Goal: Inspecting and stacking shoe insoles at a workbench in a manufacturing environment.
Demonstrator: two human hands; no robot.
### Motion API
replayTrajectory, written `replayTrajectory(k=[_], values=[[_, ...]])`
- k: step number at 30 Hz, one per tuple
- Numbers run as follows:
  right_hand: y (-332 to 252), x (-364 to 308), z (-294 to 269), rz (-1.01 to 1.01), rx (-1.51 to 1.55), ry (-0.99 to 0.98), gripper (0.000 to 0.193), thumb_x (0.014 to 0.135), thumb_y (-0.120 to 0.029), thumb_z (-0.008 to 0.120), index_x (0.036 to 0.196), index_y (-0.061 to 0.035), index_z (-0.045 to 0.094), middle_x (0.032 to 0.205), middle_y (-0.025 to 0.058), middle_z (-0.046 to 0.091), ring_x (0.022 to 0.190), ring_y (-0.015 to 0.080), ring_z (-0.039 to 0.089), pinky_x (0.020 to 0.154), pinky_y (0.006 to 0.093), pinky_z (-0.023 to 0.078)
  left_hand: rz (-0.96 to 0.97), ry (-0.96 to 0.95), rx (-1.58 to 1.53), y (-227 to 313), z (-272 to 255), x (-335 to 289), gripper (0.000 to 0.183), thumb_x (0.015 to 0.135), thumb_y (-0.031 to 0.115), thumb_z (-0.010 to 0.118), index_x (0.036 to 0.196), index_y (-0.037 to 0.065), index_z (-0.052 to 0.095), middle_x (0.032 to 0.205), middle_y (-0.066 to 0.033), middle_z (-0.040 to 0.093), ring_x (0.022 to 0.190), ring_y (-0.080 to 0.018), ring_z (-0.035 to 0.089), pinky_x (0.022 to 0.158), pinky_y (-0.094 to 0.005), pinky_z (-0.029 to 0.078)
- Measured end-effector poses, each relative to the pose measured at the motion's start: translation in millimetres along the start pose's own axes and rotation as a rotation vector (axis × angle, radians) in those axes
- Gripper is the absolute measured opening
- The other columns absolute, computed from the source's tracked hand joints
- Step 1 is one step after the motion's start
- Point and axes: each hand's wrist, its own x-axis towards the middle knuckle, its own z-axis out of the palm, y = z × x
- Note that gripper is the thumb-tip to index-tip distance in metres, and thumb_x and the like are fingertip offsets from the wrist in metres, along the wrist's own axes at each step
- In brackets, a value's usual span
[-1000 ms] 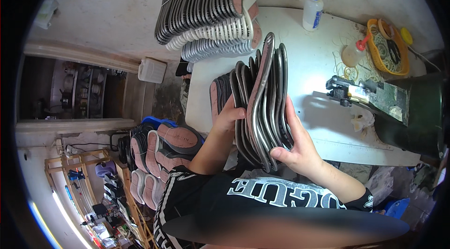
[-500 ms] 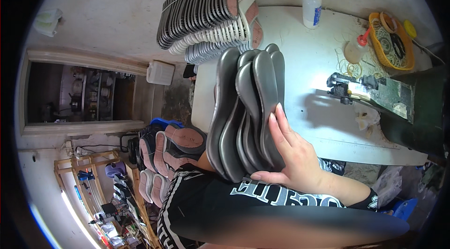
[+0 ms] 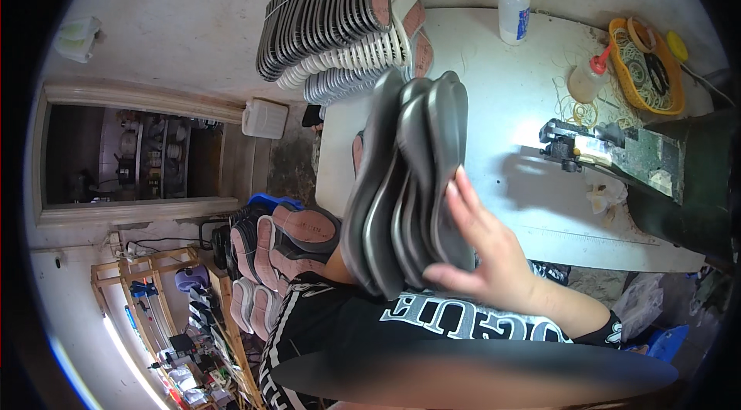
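Note:
A bunch of dark grey shoe soles [image 3: 384,202] stands upright in front of me, several side by side with their tops uneven. My right hand [image 3: 494,256] lies along the right side of the bunch, fingers stretched out and thumb apart near the lower end. Behind the soles my left hand is hidden; only a bit of the left forearm [image 3: 335,266] shows at their lower left. A small pinkish patch of a sole's underside peeks out at the bunch's left edge.
A tied stack of soles [image 3: 324,16] stands at the table's far left. The white table [image 3: 494,117] holds a white bottle [image 3: 514,13], a red-tipped squeeze bottle [image 3: 590,80], a yellow basket [image 3: 656,90] of rubber bands and a green machine [image 3: 617,155]. More soles [image 3: 305,226] lie at left.
The soles have shifted against each other, the left ones tilting right at the top. My right hand has slid slightly right, its thumb lifting along the lower edge.

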Motion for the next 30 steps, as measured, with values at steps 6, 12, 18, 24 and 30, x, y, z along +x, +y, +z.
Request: replayTrajectory(k=[6,12,18,24,30], values=[[118.0,-34.4,14.7,0.672,0.563,0.161,0.036,0.095,-0.016,0.052,0.127,0.0006,0.053,0.108,0.0127,0.066,0.097,0.0159,0.061,0.087,0.0298,0.047,-0.08,0.345,0.397,-14.5,-16.0,24.1,0.048,0.08,0.006,0.066,0.124,0.0,0.048,0.108,-0.0073,0.06,0.097,-0.0164,0.06,0.087,-0.0295,0.048],[112.9,-69.7,-3.8,0.513,0.103,0.249,0.024,0.089,-0.01,0.054,0.106,0.0067,0.057,0.092,0.0196,0.065,0.088,0.0331,0.063,0.082,0.0379,0.048,-0.006,0.292,0.584,-28.6,-20.2,30.1,0.061,0.074,0.004,0.07,0.127,-0.004,0.043,0.113,-0.0091,0.058,0.103,-0.0184,0.058,0.092,-0.0313,0.045],[33.3,-64.3,-48.1,0.494,-0.254,-0.186,0.036,0.086,-0.014,0.057,0.115,0.0063,0.052,0.093,0.025,0.063,0.088,0.0405,0.06,0.081,0.0459,0.047,0.219,0.396,0.766,-33.8,-23.2,26.1,0.062,0.073,0.002,0.07,0.128,-0.003,0.041,0.115,-0.0101,0.056,0.103,-0.0189,0.056,0.093,-0.0312,0.043],[32.7,-65.6,-48.3,0.31,-0.1,-0.178,0.039,0.087,-0.02,0.06,0.117,0.0036,0.057,0.096,0.0235,0.065,0.091,0.0376,0.063,0.083,0.0416,0.049,0.202,0.411,0.656,-25.6,-26.2,23.5,0.045,0.086,0.007,0.062,0.126,0.001,0.045,0.111,-0.007,0.054,0.097,-0.0154,0.054,0.086,-0.0291,0.044],[38.5,-42.8,-28.7,0.148,-0.361,0.094,0.046,0.084,-0.025,0.064,0.124,-0.0036,0.055,0.14,0.0215,0.041,0.126,0.038,0.041,0.102,0.0455,0.034,0.235,0.292,0.874,-31.6,-17.3,28.3,0.054,0.089,0.016,0.061,0.134,0.0,0.037,0.125,-0.0103,0.049,0.117,-0.019,0.048,0.102,-0.0313,0.035]])
